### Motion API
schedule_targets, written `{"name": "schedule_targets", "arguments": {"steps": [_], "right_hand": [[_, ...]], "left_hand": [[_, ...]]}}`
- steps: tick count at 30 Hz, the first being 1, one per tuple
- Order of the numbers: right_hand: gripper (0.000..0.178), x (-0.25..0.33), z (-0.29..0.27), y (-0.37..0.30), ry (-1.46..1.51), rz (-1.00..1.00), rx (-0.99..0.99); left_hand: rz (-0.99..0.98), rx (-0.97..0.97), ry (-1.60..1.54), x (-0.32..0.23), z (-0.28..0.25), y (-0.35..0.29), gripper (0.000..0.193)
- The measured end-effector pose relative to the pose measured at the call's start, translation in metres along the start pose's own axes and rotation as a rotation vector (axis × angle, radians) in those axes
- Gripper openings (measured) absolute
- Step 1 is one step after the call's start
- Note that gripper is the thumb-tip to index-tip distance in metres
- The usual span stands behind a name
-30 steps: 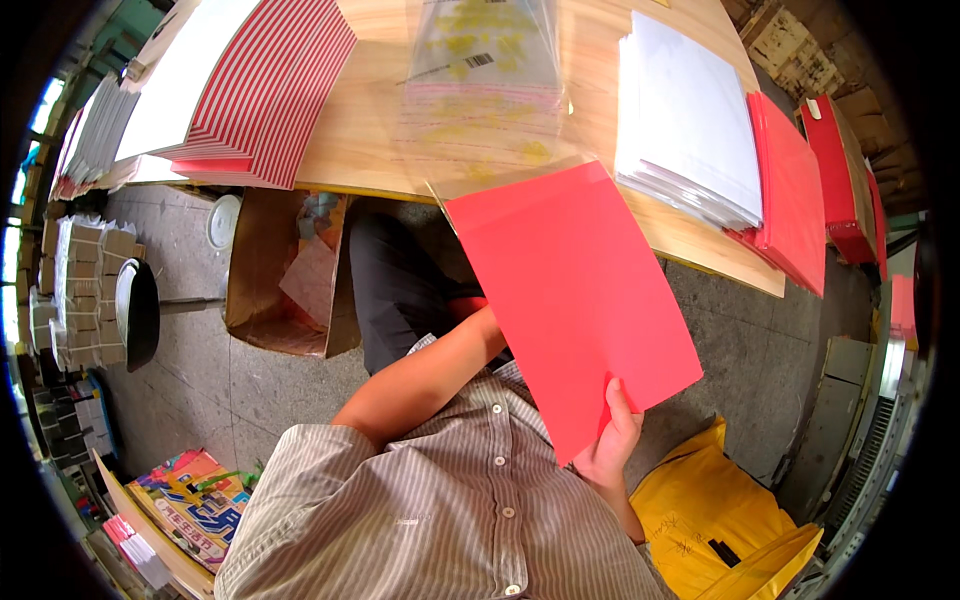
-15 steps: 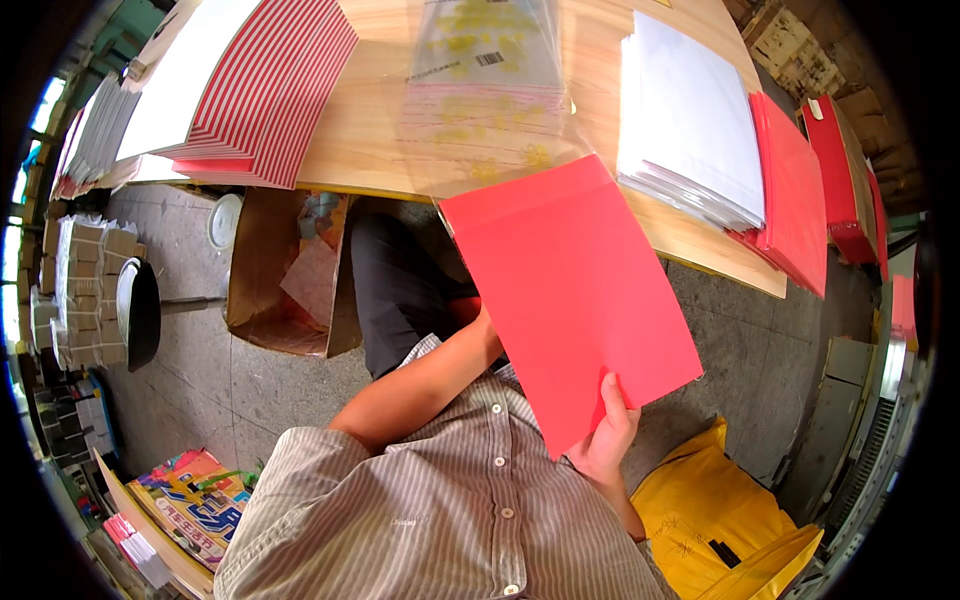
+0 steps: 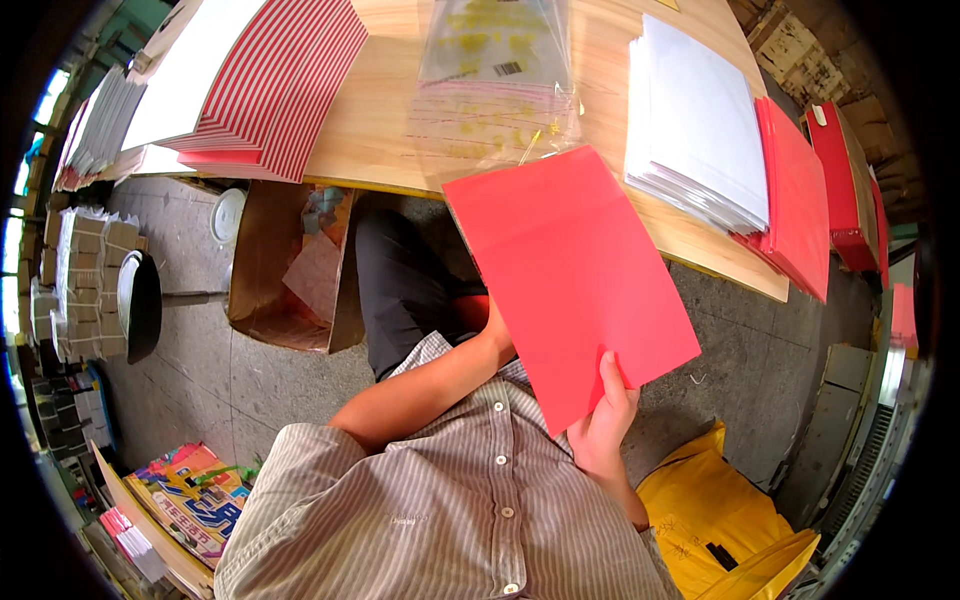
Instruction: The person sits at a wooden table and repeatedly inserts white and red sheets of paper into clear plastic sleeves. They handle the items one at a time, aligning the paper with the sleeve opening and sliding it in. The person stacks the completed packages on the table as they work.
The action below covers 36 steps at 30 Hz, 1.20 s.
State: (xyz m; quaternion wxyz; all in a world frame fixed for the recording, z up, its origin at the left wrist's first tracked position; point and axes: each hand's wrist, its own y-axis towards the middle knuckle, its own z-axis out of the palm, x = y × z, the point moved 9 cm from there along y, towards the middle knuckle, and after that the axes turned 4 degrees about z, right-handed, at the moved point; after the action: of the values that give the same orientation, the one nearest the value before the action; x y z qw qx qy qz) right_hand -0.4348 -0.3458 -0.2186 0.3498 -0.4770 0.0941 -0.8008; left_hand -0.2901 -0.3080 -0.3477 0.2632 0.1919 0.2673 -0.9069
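A flat red cardboard folder [image 3: 580, 280] is tilted in front of me over the table's near edge. My right hand [image 3: 606, 412] grips its lower right end, thumb on top and fingers underneath. My left hand [image 3: 499, 330] reaches beneath the folder's left side; only the wrist area shows, its fingers hidden behind the red board. Just past the folder's far edge lies a stack of clear plastic bags [image 3: 495, 100] with yellow print and pinkish strips. The folder's far edge overlaps the loose near end of the bags; I cannot tell whether it is inside one.
Red-and-white layered boards [image 3: 285, 85] stand at the table's left. On the right are white sleeves [image 3: 700, 120] beside red folders [image 3: 795, 190]. Below the table sits a cardboard box [image 3: 340, 300] with scraps. A stool [image 3: 140, 305] stands left; a yellow bag [image 3: 710, 510] lies lower right.
The folder and my right hand have moved slightly up toward the table. The near end of the top plastic bag looks lifted and wrinkled. The view has shifted a little.
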Motion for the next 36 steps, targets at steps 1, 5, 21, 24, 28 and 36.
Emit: {"name": "schedule_targets", "arguments": {"steps": [1, 5, 21, 24, 28, 36], "right_hand": [[0.027, -0.001, 0.001, 0.002, 0.000, -0.007, 0.001], [0.028, -0.004, 0.007, 0.010, 0.037, -0.018, -0.011], [0.031, 0.002, 0.045, 0.035, 0.036, -0.083, 0.027], [0.031, 0.000, 0.052, 0.035, 0.030, -0.082, 0.051], [0.030, -0.001, 0.064, 0.039, 0.043, -0.117, 0.078], [0.031, -0.019, 0.089, 0.073, 0.066, -0.115, 0.113]], "left_hand": [[0.010, 0.020, 0.044, -0.002, 0.003, -0.003, 0.025], [-0.068, -0.043, 0.043, 0.006, 0.003, -0.011, 0.025], [0.453, 0.111, 0.551, -0.052, 0.061, -0.042, 0.031], [0.467, 0.066, 0.477, -0.067, 0.056, -0.043, 0.028], [0.465, 0.093, 0.454, -0.083, 0.057, -0.038, 0.028], [0.637, -0.025, 0.566, -0.113, 0.062, -0.020, 0.021]]}}
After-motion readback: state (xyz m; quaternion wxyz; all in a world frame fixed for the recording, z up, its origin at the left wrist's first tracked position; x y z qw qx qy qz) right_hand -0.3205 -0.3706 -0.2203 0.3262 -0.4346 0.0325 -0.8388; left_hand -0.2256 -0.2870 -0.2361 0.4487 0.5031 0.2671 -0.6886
